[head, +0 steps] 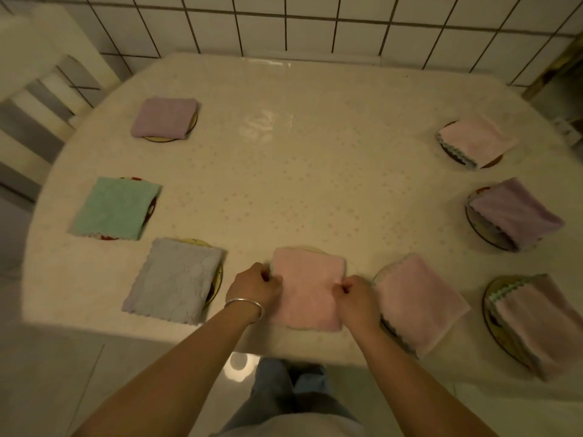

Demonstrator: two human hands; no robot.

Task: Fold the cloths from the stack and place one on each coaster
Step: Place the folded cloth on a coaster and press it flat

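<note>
A folded pink cloth (pixel 307 285) lies on a coaster (pixel 304 248) at the table's near edge, only the coaster's far rim showing. My left hand (pixel 256 283) pinches its left edge and my right hand (pixel 358 296) pinches its right edge. Several other folded cloths rest on coasters around the table: a grey one (pixel 175 280), a green one (pixel 115 208), a lilac one (pixel 165 116), a pink one (pixel 476 140), a purple one (pixel 514 212), a pink one (pixel 416 301) beside my right hand, and one more (pixel 542 326) at the near right.
The table (pixel 299 171) has a pale dotted cover and stands against a white tiled wall (pixel 315 23). A white chair (pixel 47 86) stands at the far left. My legs and the floor show below the table's near edge.
</note>
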